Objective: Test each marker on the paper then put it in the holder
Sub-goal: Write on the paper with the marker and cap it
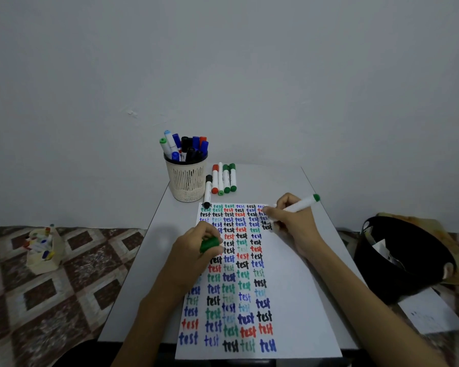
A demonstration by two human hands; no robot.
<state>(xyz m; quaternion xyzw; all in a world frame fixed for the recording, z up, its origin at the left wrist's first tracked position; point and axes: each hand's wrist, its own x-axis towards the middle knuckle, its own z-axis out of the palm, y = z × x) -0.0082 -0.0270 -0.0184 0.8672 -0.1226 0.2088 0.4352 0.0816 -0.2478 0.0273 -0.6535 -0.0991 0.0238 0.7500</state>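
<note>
A white paper (297, 300) covered with columns of the word "test" in several colours lies on the small grey table (149, 274). My right hand (292, 221) grips a white marker with a green end (302, 203), its tip down on the paper's upper right. My left hand (196, 250) rests on the paper and holds the green cap (210, 243). A cream slotted holder (187, 180) at the table's far left is full of several markers. Beside it lie loose markers (223, 180): one black, one red, the others green.
A black bin (400, 258) with scraps stands on the floor to the right. A small cream box of supplies (44, 249) sits on the patterned floor at left. A grey wall rises right behind the table.
</note>
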